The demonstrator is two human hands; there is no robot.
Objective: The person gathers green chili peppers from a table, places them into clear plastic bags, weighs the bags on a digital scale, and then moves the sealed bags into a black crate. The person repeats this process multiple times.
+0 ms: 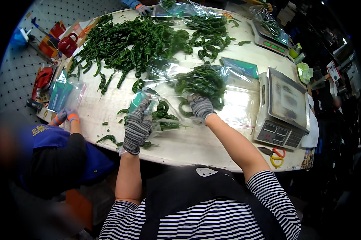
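Observation:
My left hand (pixel 137 129), in a grey striped knit glove, holds a clear plastic bag with a green printed panel (pixel 136 100) between thumb and fingers. My right hand (pixel 202 108), gloved alike, lies palm down at the lower edge of a bunch of long wrinkled green peppers (pixel 203 79). Whether its fingers grip the peppers or only touch them is unclear. Clear film shines around this bunch; I cannot tell if the bunch is inside a bag. Flat clear bags with a green panel (pixel 243 68) lie beneath and to its right. A few loose peppers (pixel 164 112) lie between my hands.
A large pepper heap (pixel 132 45) covers the table's far left. On the right stand a digital scale (pixel 288 99) and red-and-yellow-handled scissors (pixel 275 156); a second scale (pixel 269 37) holds a bagged bunch. A co-worker's gloved hands (pixel 67 116) rest at the left edge; another gloved hand (pixel 143 9) is opposite.

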